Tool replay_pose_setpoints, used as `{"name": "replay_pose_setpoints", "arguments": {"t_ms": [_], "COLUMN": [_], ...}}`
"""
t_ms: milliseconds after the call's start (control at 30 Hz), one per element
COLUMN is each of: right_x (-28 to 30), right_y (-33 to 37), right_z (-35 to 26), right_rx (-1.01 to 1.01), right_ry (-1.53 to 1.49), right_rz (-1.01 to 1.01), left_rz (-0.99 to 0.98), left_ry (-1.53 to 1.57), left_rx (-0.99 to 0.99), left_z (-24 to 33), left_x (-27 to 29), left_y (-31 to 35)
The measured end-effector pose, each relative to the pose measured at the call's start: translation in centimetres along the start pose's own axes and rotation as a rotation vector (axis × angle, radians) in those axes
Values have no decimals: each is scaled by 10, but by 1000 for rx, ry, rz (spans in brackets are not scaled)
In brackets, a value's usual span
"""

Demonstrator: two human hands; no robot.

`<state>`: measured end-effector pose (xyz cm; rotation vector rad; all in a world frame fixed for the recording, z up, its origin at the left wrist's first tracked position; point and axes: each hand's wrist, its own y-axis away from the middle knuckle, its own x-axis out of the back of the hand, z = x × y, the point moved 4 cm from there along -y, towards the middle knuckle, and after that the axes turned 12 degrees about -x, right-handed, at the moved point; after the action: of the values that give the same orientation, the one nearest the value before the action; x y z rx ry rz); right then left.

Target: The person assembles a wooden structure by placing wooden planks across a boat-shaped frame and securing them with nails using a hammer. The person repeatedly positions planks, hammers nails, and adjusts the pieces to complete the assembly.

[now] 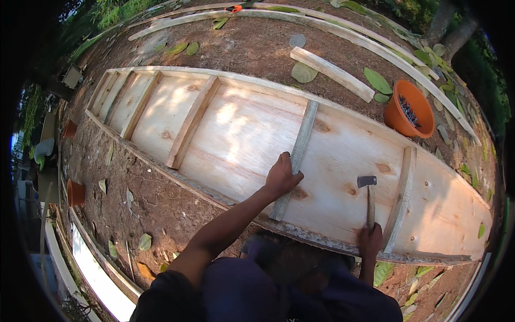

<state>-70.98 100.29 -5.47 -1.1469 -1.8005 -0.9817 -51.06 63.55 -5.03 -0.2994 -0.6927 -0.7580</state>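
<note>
A long wooden frame (343, 236) backed with a plywood panel (241, 126) lies across the ground before me, with several crosspieces set between its long sides. My left hand (283, 175) rests at the middle of one wooden crosspiece (304, 134), its fingers curled against the piece and its thumb out over it. Something small and dark shows at the fingertips, too small to make out. My right hand (370, 240), near the frame's close edge, is wrapped round the handle of a hatchet (367, 181). The hatchet's dark metal head is over the panel, left of another crosspiece (402, 198).
An orange pot (397, 115) holding nails stands beyond the frame on the right. Near it lies a short wooden beam (335, 74). Long timber strips (322, 25) and an orange-and-black tool (233, 8) lie farther back. Brown pots (75, 192) stand at left; leaves litter the soil.
</note>
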Motion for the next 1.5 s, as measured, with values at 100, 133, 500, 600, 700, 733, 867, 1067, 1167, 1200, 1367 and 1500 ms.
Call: {"name": "replay_pose_setpoints", "arguments": {"t_ms": [100,133,500,600,700,733,867,1067,1167,1200,1367,1500], "right_x": [-4,-6,3,3,3,4,5,8,8,8,7,3], "right_y": [-3,-4,-5,0,-2,0,-1,-4,-7,-11,-8,-7], "right_z": [8,12,5,-3,-7,-1,-1,-3,-6,-12,-10,-11], "right_rx": [-5,15,2,1,8,5,65,33,-39,-49,-141,-180], "right_ry": [19,19,-39,-19,-10,5,-26,-101,-86,-88,-62,-84], "right_rz": [11,34,9,-24,-20,-20,46,10,-29,-45,-146,-180], "left_rz": [-5,-10,216,311,178,155,152,235,184,171,191,171], "left_ry": [0,-1,157,246,444,555,708,776,751,712,659,660], "left_rx": [15,12,71,156,385,422,437,372,315,293,387,461], "left_z": [2,5,-12,-51,-64,-56,-36,-5,4,4,-2,-2], "left_x": [-2,-3,7,17,22,20,36,32,19,17,7,11], "left_y": [0,-2,-13,-17,-20,-19,-23,-24,-31,-35,-49,-52]}}
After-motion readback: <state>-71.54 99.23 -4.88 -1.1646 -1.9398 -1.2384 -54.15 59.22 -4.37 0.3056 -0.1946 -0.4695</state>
